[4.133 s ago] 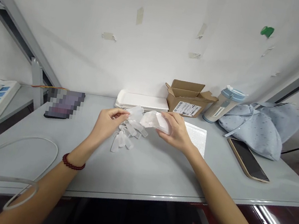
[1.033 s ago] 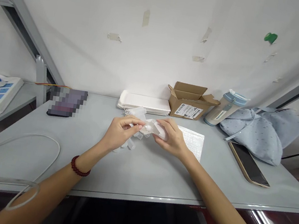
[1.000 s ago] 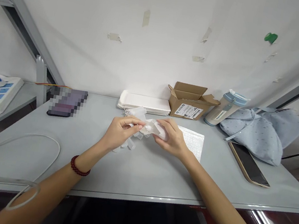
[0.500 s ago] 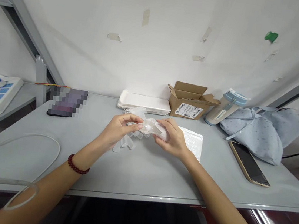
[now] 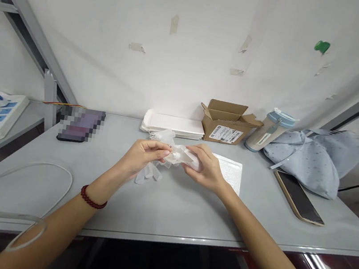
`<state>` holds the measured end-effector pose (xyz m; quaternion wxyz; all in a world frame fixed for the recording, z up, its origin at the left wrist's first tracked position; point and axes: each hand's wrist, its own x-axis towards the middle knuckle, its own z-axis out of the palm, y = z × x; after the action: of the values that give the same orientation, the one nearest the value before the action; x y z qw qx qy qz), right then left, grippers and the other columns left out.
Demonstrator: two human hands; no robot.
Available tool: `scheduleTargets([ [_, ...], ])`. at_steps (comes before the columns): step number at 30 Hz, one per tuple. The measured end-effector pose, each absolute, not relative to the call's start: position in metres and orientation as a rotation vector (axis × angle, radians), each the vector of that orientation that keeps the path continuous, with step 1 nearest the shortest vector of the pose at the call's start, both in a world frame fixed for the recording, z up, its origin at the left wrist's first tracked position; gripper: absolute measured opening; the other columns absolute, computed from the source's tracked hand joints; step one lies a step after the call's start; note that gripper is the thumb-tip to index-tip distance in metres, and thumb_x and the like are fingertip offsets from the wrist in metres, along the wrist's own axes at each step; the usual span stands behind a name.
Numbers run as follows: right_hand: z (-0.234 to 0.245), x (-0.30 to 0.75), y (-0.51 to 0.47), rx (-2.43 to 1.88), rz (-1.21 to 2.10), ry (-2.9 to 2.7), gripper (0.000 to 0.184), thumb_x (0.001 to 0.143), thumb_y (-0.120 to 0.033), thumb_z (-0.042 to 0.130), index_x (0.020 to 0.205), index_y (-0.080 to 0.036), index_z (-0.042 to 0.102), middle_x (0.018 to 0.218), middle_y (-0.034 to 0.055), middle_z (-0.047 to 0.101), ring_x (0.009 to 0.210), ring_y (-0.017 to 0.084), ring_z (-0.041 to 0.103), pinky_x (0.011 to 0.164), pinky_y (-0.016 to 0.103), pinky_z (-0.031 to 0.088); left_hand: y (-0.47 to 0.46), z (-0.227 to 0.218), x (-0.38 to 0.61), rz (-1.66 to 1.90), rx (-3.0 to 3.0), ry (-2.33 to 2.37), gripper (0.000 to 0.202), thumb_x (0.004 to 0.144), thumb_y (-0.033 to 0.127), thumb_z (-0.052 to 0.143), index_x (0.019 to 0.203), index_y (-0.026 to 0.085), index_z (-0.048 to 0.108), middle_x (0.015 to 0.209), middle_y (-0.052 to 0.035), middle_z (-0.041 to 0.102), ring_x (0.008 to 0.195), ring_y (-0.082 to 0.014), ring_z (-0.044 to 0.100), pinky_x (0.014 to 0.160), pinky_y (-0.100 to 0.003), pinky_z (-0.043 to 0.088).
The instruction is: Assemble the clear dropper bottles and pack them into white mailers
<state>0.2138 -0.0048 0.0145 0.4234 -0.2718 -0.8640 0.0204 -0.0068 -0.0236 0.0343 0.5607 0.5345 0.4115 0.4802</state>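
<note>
Between my hands, over the middle of the desk, is a white object in a thin translucent wrapper (image 5: 180, 153); its exact kind is unclear. My right hand (image 5: 207, 168) is wrapped around its right end. The fingertips of my left hand (image 5: 144, 158) pinch the wrapper's left end, thumb against forefinger. Several small translucent white pieces (image 5: 150, 173) lie on the desk below and behind my left hand. Another translucent piece (image 5: 167, 135) with thin white loops lies just beyond. A white bubble mailer (image 5: 232, 174) lies flat beside my right hand, partly covered by it.
Against the wall are a stack of white mailers (image 5: 174, 124), an open cardboard box (image 5: 222, 129) and a tilted bottle (image 5: 269, 130). A blue cloth bag (image 5: 304, 157) and a phone (image 5: 298, 197) are on the right. A dark phone-like item (image 5: 81, 125), partly blurred, and a white cable (image 5: 69, 181) are left.
Both hands stay in nearly the same place. The left fingertips have shifted slightly on the wrapper. The whole view has dropped a little.
</note>
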Motion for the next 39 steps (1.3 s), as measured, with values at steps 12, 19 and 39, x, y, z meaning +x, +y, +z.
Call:
scheduleTargets([
  [12,0.019,0.207,-0.011,-0.665,0.196,-2.116,0.034,0.080,-0.027,0.061,0.113,-0.022,0.052,0.097,0.0085,0.061,0.085,0.021,0.059,0.071,0.035,0.050,-0.026,0.042,-0.010,0.769,1.263,0.790,0.031,0.082,0.041,0.062,0.100,0.016,0.068,0.105,-0.0120,0.067,0.089,-0.0213,0.066,0.073,-0.030,0.054],
  [19,0.023,0.208,-0.012,-0.654,0.196,-2.170,0.050,0.076,-0.029,0.066,0.121,-0.019,0.045,0.103,0.0108,0.057,0.092,0.024,0.055,0.077,0.038,0.048,-0.030,0.041,-0.005,0.778,1.224,0.792,0.037,0.084,0.046,0.059,0.090,0.011,0.067,0.084,-0.0100,0.069,0.056,-0.0123,0.062,0.050,-0.022,0.049],
  [39,0.026,0.206,-0.017,-0.762,-0.131,-2.397,0.076,0.074,-0.036,0.061,0.137,-0.013,0.026,0.121,0.0174,0.051,0.107,0.031,0.047,0.088,0.045,0.035,-0.032,0.033,0.008,0.983,1.168,1.031,0.028,0.062,0.033,0.078,0.077,0.013,0.065,0.064,0.0003,0.059,0.055,-0.0097,0.052,0.047,-0.021,0.040],
])
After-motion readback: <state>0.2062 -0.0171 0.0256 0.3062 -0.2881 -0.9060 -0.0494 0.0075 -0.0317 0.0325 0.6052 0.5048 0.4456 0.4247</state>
